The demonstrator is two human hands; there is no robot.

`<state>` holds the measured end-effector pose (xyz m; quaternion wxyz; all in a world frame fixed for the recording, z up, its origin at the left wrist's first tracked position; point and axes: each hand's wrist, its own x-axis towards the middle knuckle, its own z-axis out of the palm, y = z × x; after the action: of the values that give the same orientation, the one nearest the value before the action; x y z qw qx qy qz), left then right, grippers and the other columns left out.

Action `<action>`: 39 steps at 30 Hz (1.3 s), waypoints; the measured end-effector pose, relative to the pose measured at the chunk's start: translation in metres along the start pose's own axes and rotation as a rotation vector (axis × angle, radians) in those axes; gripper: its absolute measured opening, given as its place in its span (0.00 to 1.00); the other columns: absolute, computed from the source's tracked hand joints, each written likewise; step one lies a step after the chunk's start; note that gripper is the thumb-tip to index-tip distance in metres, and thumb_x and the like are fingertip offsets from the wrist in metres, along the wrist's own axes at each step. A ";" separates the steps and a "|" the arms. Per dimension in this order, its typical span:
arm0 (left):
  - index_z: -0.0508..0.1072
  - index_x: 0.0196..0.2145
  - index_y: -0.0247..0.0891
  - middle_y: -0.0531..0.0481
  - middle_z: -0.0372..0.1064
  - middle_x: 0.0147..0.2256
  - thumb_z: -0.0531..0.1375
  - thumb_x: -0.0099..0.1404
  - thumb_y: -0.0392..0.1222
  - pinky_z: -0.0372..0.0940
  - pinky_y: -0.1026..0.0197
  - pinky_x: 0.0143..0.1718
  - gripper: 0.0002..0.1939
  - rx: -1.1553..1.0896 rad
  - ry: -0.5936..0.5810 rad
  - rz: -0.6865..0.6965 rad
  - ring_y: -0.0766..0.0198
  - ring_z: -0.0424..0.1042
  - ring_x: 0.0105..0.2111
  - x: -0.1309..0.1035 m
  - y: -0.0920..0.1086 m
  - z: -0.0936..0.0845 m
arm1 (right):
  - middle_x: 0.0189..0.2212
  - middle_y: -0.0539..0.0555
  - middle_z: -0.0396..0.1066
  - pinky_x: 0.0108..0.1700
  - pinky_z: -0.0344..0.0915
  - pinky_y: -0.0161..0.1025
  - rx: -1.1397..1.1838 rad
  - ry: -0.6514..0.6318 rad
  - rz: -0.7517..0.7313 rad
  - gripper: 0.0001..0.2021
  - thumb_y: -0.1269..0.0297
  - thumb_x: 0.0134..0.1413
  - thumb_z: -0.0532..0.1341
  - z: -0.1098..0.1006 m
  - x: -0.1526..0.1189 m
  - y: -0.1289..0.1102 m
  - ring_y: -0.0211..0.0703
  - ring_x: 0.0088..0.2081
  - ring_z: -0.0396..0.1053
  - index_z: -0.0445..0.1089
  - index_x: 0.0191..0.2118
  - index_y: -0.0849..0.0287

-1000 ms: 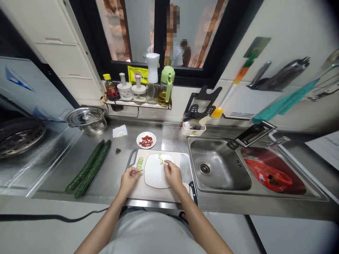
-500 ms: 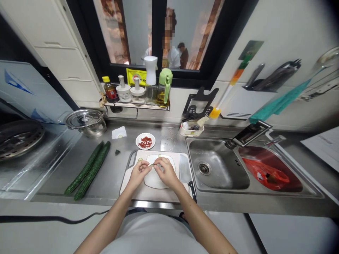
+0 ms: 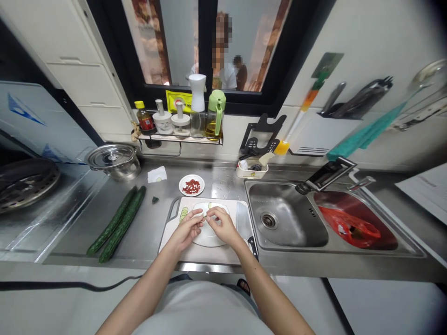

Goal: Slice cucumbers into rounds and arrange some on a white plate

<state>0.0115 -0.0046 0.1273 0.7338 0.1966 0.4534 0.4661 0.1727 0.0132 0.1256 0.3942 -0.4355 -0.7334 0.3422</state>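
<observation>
Hands: While the left hand (image 3: 188, 229) and right hand (image 3: 222, 226) meet over the plate, fingertips almost together, a thin piece (image 3: 205, 217) sits between them.
Left grip: thumb and forefinger pinch the thin piece; other fingers loosely spread.
Right grip: thumb and forefinger pressed together on the same piece; its shape is mostly hidden.
White plate (image 3: 209, 238): on the cutting board, under the hands; a cucumber slice (image 3: 210, 205) lies near its far edge.
Cutting board (image 3: 195, 254): flat on the metal bench (image 3: 77, 223); overlapping cucumber slices (image 3: 183, 214) in a row left of the plate.
Knife (image 3: 253, 246): on the board's right side, black handle toward the person.
Small dish (image 3: 180, 186): beyond the board, holding chopped red pieces (image 3: 191, 187).
Whole cucumbers (image 3: 122, 232): two, side by side, left of the board; a dark green offcut (image 3: 154, 200) near them.
White paper (image 3: 153, 173): near the lidded pot (image 3: 124, 168), one slice on it.
Double sink (image 3: 289, 223): right of the board; red plastic bag (image 3: 352, 228) in the right basin.
</observation>
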 end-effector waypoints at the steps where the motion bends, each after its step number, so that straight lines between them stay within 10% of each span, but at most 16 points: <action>1: 0.69 0.44 0.38 0.53 0.69 0.30 0.68 0.50 0.39 0.59 0.72 0.24 0.23 0.012 0.000 0.016 0.73 0.68 0.26 -0.002 0.002 0.001 | 0.36 0.52 0.70 0.45 0.61 0.40 0.008 0.002 0.006 0.05 0.64 0.55 0.57 0.000 0.000 0.000 0.42 0.42 0.64 0.69 0.32 0.56; 24: 0.68 0.43 0.37 0.56 0.62 0.27 0.62 0.55 0.42 0.58 0.68 0.29 0.18 0.559 0.090 0.618 0.71 0.63 0.26 0.009 -0.002 0.010 | 0.26 0.50 0.71 0.37 0.63 0.35 0.196 0.045 0.266 0.07 0.62 0.48 0.58 0.003 0.010 0.007 0.39 0.31 0.67 0.69 0.26 0.59; 39: 0.68 0.38 0.39 0.53 0.67 0.29 0.60 0.56 0.38 0.62 0.65 0.33 0.11 0.801 0.242 0.750 0.67 0.66 0.29 0.012 -0.007 0.009 | 0.23 0.48 0.69 0.28 0.61 0.32 0.277 0.003 0.377 0.06 0.63 0.46 0.58 0.003 0.015 0.010 0.36 0.27 0.65 0.68 0.25 0.59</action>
<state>0.0251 0.0034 0.1212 0.3286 0.5529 0.5748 0.5059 0.1693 0.0303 0.1205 0.3806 -0.5071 -0.5842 0.5066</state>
